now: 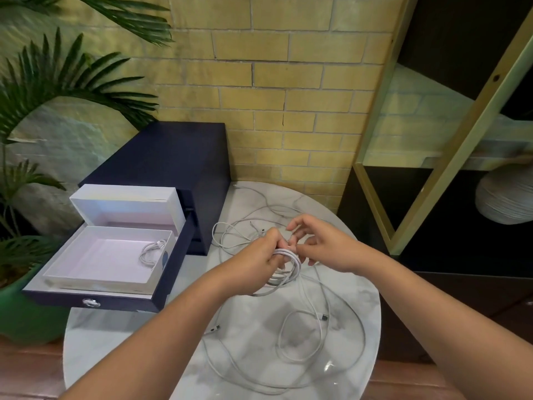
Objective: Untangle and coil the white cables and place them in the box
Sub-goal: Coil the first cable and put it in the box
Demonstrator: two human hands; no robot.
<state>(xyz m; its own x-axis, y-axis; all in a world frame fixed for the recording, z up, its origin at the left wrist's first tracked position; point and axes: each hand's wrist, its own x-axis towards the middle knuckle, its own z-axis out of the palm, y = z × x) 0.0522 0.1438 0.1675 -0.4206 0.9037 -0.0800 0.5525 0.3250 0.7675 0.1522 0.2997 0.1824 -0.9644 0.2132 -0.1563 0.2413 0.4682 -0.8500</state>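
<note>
Left hand (256, 264): grip curling round a part-wound white coil (288, 274), holding it just above the marble surface (98, 327). Right hand (323, 246): grip narrow, fingertips pinching a strand at the coil's top. Loose white cables (302, 336): lying looped across the surface beneath both hands. White box (109, 255): sitting open in the navy drawer (129, 303), left of the hands, one coiled cable (153, 251) lying inside.

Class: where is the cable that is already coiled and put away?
In the head view, left side: the coiled cable lies inside the white box, near its right wall.
</note>
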